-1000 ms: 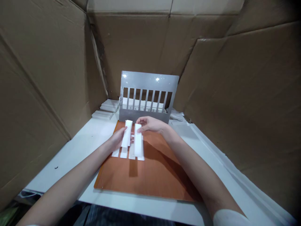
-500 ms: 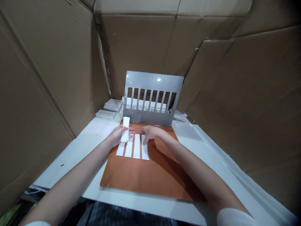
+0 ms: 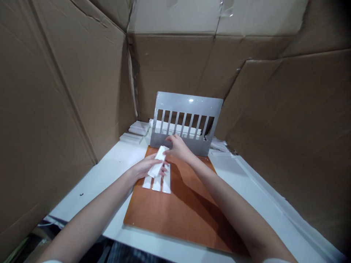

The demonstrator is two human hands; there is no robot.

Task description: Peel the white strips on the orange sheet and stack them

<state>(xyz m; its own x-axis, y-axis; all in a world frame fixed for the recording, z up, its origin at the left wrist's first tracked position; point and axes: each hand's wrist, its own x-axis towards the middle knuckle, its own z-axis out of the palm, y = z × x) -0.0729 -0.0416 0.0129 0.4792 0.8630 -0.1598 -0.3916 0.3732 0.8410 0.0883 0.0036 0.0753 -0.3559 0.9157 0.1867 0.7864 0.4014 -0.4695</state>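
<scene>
My left hand [image 3: 145,167] is wrapped round a stack of white strips [image 3: 158,162], tilted over the orange board [image 3: 175,215]. At the top end of that stack is my right hand [image 3: 177,147], thumb near the strips and fingers curled; whether it grips one is hard to make out. Three white strips [image 3: 166,182] lie side by side on the board, their upper parts partly hidden by my left hand and the stack. Behind them a grey metal plate [image 3: 189,102] with a row of upright slots stands at the board's far edge.
Piles of white strips lie on the white table [image 3: 109,164] at the back left [image 3: 131,137], behind the slotted plate, and at the back right [image 3: 219,145]. Cardboard walls [image 3: 175,65] enclose the back and both sides.
The rightmost of the laid strips is gone from the board. My right hand has moved up to the held stack, which is now tilted to the right. The view has shifted slightly.
</scene>
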